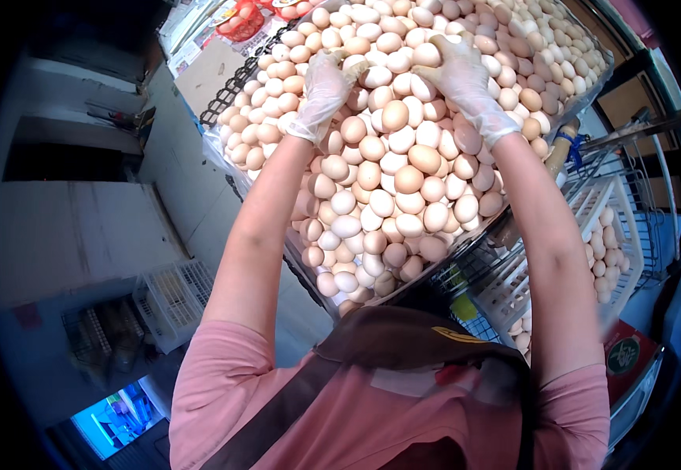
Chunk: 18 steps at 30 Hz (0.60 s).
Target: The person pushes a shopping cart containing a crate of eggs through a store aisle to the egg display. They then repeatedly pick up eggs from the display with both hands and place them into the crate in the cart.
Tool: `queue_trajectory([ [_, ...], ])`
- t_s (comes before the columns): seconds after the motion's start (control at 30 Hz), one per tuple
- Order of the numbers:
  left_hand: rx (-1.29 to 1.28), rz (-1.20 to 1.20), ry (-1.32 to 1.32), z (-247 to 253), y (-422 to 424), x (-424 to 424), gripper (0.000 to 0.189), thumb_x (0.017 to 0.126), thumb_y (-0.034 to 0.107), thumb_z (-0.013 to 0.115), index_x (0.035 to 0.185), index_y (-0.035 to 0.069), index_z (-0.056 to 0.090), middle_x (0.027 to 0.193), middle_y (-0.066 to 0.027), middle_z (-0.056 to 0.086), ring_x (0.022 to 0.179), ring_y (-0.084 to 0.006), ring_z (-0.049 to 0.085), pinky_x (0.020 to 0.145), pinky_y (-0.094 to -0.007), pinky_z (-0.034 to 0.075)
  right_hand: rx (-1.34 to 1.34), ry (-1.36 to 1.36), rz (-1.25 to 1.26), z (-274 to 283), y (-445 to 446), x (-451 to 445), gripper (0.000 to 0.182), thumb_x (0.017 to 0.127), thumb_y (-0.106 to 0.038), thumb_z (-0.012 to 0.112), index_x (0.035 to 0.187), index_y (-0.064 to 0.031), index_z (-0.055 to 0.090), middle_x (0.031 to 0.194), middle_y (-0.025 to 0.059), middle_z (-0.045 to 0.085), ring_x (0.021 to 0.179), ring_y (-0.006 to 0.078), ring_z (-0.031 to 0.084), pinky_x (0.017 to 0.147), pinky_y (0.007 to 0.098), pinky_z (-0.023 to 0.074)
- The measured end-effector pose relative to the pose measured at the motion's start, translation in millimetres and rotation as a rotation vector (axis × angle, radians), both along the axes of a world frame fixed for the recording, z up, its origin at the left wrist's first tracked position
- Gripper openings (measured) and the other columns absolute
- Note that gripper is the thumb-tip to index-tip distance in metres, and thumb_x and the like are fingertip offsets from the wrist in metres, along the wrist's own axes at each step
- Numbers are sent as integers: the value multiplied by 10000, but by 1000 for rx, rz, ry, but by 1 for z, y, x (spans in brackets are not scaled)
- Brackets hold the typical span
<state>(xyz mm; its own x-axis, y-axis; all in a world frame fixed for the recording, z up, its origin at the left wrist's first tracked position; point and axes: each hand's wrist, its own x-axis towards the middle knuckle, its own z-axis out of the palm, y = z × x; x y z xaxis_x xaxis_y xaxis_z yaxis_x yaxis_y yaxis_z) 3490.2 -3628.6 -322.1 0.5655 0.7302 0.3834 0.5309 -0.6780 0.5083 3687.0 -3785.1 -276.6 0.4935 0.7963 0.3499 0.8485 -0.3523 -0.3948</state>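
A large heap of brown and cream eggs (396,116) fills the plastic-lined bin in front of me. My left hand (329,88), in a thin translucent glove, reaches into the far left part of the heap. Its fingers curl down among the eggs, and one egg (353,62) shows between finger and thumb; whether it is gripped is hidden. My right hand (461,76), gloved the same way, is at the far middle of the heap. Thumb and fingers close around a light brown egg (427,54). Eggs lie close around both hands.
Red baskets of eggs (240,22) stand beyond the heap at upper left, near a flat cardboard sheet (218,73) and a black plastic lattice (229,97). To the right, a white plastic crate (628,247) holds more eggs beside a wire rack (649,194). White crates (176,299) stand lower left.
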Motion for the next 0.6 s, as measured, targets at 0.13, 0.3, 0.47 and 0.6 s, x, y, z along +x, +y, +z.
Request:
queue_trajectory([
  [0.13, 47, -18, 57, -8, 15, 1, 460, 841, 320, 720, 1134, -30, 661, 996, -218, 677, 885, -339, 651, 767, -418, 522, -82, -55, -7, -5, 5, -1, 592, 732, -492, 753, 1197, -146, 634, 1180, 167, 628, 1070, 371, 602, 874, 508, 495],
  [0.3, 56, -13, 93, -4, 27, 13, 461, 850, 297, 727, 1148, -45, 650, 1010, -216, 676, 872, -328, 652, 745, -403, 528, 75, -88, 98, 19, -53, -7, 678, 767, -384, 738, 1367, -173, 505, 1243, 170, 558, 1079, 398, 568, 918, 490, 488],
  [0.47, 22, -316, -145, 38, -38, 33, 425, 904, 204, 686, 1273, 7, 610, 1097, -119, 658, 957, -201, 607, 836, -321, 505, 467, 290, -146, 16, -225, -9, 553, 850, -382, 708, 1310, -103, 579, 1133, 135, 645, 1008, 233, 635, 869, 349, 519],
  [0.6, -68, -609, -329, 76, -167, 59, 295, 884, 59, 674, 1176, 24, 657, 1155, -87, 642, 1020, -183, 603, 909, -302, 479, 295, 593, -620, -14, -424, 20, 342, 879, -322, 687, 1065, -35, 694, 996, 126, 701, 860, 166, 651, 743, 293, 519],
])
